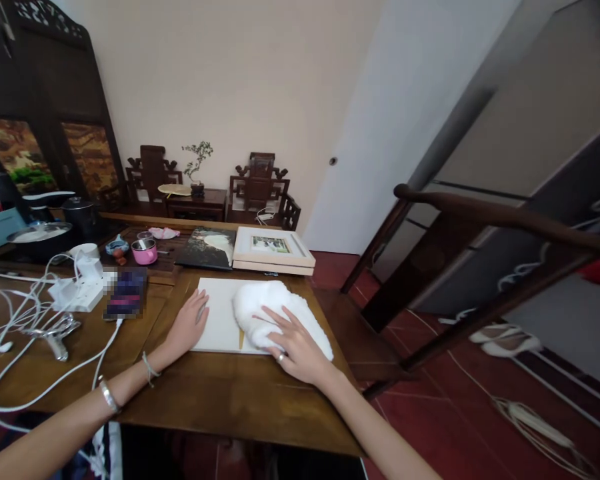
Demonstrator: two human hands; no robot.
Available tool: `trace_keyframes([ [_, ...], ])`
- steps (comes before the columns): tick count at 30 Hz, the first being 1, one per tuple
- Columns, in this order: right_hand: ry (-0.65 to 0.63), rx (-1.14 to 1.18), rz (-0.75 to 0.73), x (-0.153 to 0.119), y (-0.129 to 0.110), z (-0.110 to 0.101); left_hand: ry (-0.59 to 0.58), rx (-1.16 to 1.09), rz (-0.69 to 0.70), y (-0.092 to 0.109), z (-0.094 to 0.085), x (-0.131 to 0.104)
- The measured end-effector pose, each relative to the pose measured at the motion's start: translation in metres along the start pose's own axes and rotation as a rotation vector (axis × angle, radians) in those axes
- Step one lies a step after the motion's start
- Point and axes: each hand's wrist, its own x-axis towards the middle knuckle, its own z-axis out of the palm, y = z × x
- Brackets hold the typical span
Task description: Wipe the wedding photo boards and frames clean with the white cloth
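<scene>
A flat white board [217, 327] lies on the wooden table near its right end. On its right half rests a bunched, fluffy white cloth [265, 300], which hangs over the board's right edge. My right hand [296, 343] lies on the cloth from above, fingers spread and a ring on one of them. At the board's left edge, my left hand [193, 319] touches it with the fingers stretched out. A narrow yellowish strip [241, 339] shows on the board beside the cloth. The part of the board beneath the cloth is hidden.
Behind the board lie a dark picture [207, 247] and a pale box with a framed photo [275, 250]. Left are a phone [125, 293], tangled white cables [25, 333], a power strip [87, 293] and a pink cup [144, 251]. A wooden chair [430, 267] stands right.
</scene>
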Motion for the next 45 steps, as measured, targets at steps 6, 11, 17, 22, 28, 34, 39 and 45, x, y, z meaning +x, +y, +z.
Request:
trace_keyframes([
  [6,-0.011,-0.069,-0.046,-0.003,0.003,0.005,0.027,-0.008,-0.003,0.005,0.002,-0.006],
  [11,0.040,-0.098,-0.098,-0.005,0.008,0.009,0.046,0.000,-0.023,0.007,0.003,-0.008],
  [17,0.018,-0.068,-0.087,-0.005,0.006,0.004,0.015,0.002,-0.026,0.008,0.000,-0.009],
  [22,0.003,-0.027,-0.025,-0.002,0.001,0.003,-0.051,0.023,-0.050,0.019,-0.009,-0.004],
  [28,-0.030,-0.041,-0.028,-0.002,-0.002,0.000,-0.010,0.003,-0.030,0.010,-0.003,-0.005],
  [34,-0.034,-0.011,0.057,0.002,0.015,0.001,-0.043,-0.018,-0.052,0.007,-0.001,-0.003],
  [39,0.007,-0.070,0.133,0.009,0.015,0.005,-0.045,-0.014,-0.057,0.010,-0.003,-0.003],
  [45,-0.110,-0.005,-0.102,0.004,-0.010,-0.002,-0.032,-0.010,-0.053,0.014,-0.004,-0.004],
])
